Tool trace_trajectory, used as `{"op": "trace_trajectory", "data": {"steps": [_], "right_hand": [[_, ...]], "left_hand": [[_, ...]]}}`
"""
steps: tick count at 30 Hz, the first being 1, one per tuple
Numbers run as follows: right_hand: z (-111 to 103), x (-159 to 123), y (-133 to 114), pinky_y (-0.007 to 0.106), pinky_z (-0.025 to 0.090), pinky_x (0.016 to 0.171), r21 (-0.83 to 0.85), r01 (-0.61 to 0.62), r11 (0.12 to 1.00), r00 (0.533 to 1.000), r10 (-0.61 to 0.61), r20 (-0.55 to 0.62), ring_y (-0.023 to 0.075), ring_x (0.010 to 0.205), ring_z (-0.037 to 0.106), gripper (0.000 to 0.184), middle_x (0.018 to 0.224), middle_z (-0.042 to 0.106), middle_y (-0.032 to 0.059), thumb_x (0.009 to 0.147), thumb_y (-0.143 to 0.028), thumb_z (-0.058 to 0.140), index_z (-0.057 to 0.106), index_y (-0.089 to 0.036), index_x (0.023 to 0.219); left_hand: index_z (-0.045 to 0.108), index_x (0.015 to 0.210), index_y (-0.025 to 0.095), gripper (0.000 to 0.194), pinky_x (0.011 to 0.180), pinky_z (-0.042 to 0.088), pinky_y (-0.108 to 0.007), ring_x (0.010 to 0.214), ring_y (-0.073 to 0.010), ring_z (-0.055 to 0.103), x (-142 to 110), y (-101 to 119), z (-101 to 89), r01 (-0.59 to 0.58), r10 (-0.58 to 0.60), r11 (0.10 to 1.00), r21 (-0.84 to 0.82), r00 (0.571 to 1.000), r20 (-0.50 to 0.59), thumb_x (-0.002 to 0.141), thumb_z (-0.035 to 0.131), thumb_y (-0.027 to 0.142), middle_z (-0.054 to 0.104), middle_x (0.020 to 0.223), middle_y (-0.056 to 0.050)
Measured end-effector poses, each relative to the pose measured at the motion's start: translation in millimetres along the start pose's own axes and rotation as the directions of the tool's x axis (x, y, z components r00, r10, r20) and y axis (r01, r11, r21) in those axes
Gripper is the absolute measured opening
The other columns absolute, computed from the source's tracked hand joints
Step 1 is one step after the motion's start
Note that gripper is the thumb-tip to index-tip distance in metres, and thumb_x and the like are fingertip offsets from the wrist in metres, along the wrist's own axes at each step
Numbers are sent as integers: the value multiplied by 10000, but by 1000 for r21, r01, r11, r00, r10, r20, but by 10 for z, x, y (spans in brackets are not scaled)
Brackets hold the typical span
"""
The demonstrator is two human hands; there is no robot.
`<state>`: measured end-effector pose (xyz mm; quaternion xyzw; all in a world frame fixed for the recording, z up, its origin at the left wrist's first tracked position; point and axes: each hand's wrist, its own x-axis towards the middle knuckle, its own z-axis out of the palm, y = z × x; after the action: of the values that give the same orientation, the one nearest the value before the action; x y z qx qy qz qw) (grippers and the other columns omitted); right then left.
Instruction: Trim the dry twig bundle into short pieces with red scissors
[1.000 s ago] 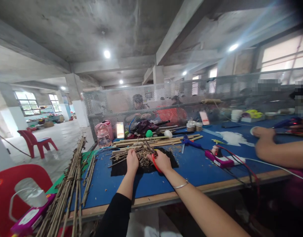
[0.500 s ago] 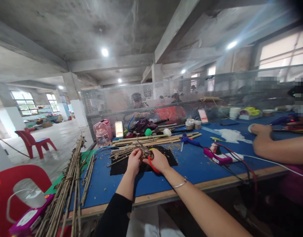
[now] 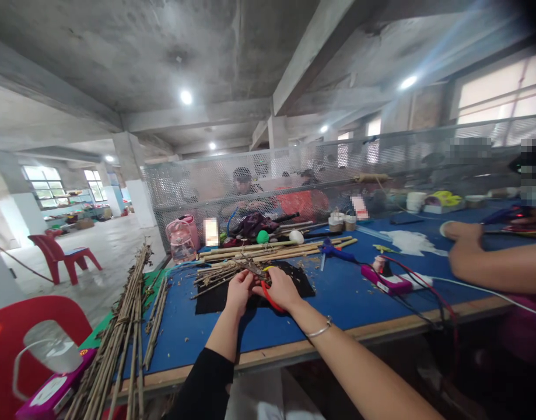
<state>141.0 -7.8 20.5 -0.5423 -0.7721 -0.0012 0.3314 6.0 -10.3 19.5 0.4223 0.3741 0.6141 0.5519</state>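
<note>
In the head view my right hand [image 3: 285, 289] is closed around scissors [image 3: 271, 297] with red and yellow handles. Their metal blades point away to the left, over the black mat [image 3: 209, 303]. Right by the blades, my left hand [image 3: 238, 294] is closed in a pinch; what lies between its fingertips is too small and covered to name. Just beyond it a loose pile of thin dry twigs [image 3: 217, 272] rests on the mat, with small plant scraps around.
Long pale sticks [image 3: 289, 249] lie behind the mat. A bundle of dry stalks [image 3: 123, 326] leans across the blue table's [image 3: 171, 344] left edge. To the right are a blue glue gun [image 3: 337, 251], a purple power strip [image 3: 388, 280] with cables, and a co-worker's arm [image 3: 495, 262].
My left hand has shifted very slightly and its fingertips sit closer to the scissors. The right hand stays around the handles in nearly the same place.
</note>
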Motion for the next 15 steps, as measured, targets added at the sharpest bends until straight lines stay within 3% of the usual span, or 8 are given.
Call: {"op": "trace_trajectory", "data": {"steps": [4, 6, 12, 15], "right_hand": [[2, -1, -9, 297, 354, 719, -42, -17, 999, 1000, 17, 1, 218, 886, 525, 495, 935, 566, 87, 668, -589, 559, 511, -170, 928], [3, -2, -12, 300, 355, 717, -59, -16, 998, 1000, 16, -7, 222, 881, 525, 509, 931, 565, 90, 665, -600, 554, 512, -167, 930], [8, -3, -9, 299, 347, 724, -55, -37, 998, 999, 37, 7, 218, 885, 521, 509, 939, 559, 89, 663, -598, 558, 517, -168, 933], [12, -3, -6, 293, 346, 714, -53, -52, 997, 998, 53, 15, 217, 886, 518, 496, 943, 557, 85, 665, -588, 560, 517, -171, 930]], "left_hand": [[654, 829, 121, 268, 661, 465, -250, 685, -155, 609, 6, -14, -21, -192, 193, 969, 157, 981, 11, 627, 664, 296, 677, 790, -75], [663, 818, 117, 245, 667, 463, -248, 694, -156, 607, 15, -26, -33, -227, 231, 952, 205, 973, 1, 631, 657, 276, 678, 791, -74], [647, 878, 120, 342, 497, 423, -196, 608, -130, 585, 11, -48, -18, -94, 95, 991, 91, 995, -11, 612, 676, 333, 660, 750, -62], [642, 853, 120, 362, 507, 437, -204, 594, -120, 576, -9, -36, 4, -13, 13, 1000, -2, 1000, 2, 574, 708, 341, 649, 730, -57]]}}
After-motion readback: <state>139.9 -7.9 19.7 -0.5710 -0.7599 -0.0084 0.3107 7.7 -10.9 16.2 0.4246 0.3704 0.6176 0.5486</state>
